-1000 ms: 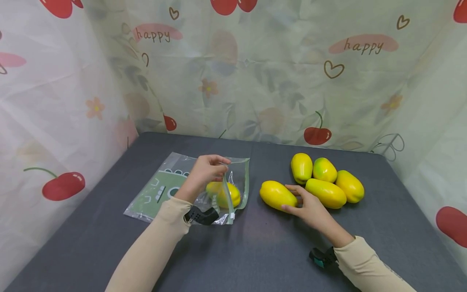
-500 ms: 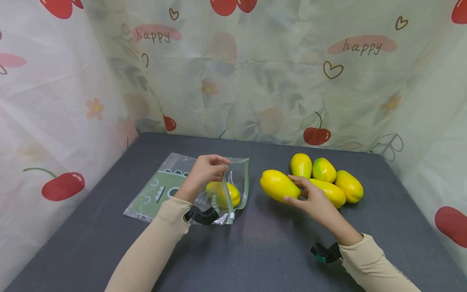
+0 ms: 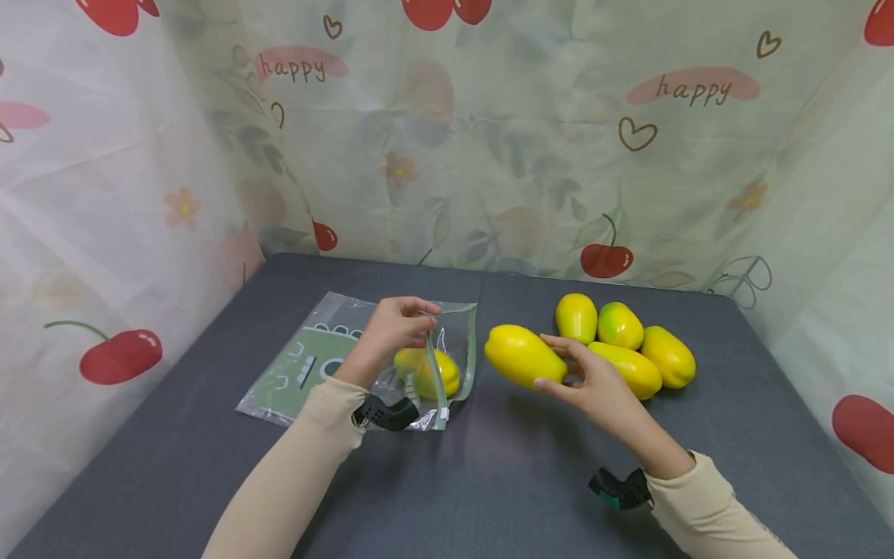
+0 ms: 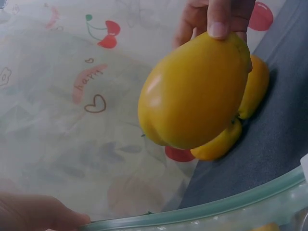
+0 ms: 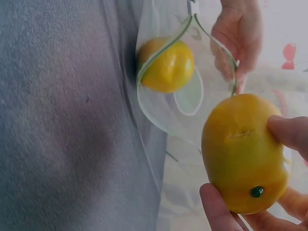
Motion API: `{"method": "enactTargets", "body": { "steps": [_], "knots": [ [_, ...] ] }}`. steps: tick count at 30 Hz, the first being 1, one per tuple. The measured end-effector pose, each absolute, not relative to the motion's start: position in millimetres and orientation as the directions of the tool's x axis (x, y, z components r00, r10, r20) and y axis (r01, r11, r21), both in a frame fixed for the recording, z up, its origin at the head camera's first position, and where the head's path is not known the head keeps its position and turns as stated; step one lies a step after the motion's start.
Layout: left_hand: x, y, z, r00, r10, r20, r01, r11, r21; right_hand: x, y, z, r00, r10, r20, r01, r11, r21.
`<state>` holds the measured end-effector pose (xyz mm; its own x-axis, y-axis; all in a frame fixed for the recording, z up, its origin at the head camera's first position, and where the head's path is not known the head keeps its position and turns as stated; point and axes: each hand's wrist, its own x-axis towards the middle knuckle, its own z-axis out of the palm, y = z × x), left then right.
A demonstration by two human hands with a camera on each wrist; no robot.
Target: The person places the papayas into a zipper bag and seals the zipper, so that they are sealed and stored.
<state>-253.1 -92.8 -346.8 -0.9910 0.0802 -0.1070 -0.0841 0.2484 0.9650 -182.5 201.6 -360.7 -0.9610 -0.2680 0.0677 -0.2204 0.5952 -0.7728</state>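
My right hand [image 3: 594,384] grips a yellow mango [image 3: 524,355] by its right end, thumb on the near side, and holds it above the table. A green stem spot shows on that mango [image 5: 244,154] in the right wrist view. My left hand [image 3: 393,334] pinches the upper edge of a clear zip bag [image 3: 461,326] with a green printed panel, and its mouth gapes toward the right. Inside the bag lies another mango [image 3: 447,374], partly behind the left hand and the plastic. The held mango is to the right of the bag's mouth, apart from it.
Several more mangoes [image 3: 620,326] lie clustered on the dark grey table [image 3: 489,481] at the right, behind the right hand. A patterned curtain [image 3: 475,194] hangs around the table's back and sides. The zip slider [image 3: 443,415] sits at the bag's near corner.
My right hand has lifted the mango off the table, then moved it slightly left toward the bag. The left hand and the bag have stayed put.
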Motion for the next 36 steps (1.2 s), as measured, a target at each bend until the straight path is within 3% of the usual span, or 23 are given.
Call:
{"method": "enactTargets", "body": {
  "steps": [18, 36],
  "knots": [
    [-252.4, -91.3, -345.6, -0.989, 0.088, -0.116, -0.088, 0.271, 0.958, -182.8, 173.5, -385.8, -0.924, -0.381, 0.042, -0.273, 0.579, -0.769],
    [-252.8, -89.7, -344.2, -0.989, 0.096, -0.115, -0.084, 0.280, 0.956, -192.3, 155.4, -382.2, -0.914, -0.405, -0.009, -0.264, 0.614, -0.744]
  ]
}}
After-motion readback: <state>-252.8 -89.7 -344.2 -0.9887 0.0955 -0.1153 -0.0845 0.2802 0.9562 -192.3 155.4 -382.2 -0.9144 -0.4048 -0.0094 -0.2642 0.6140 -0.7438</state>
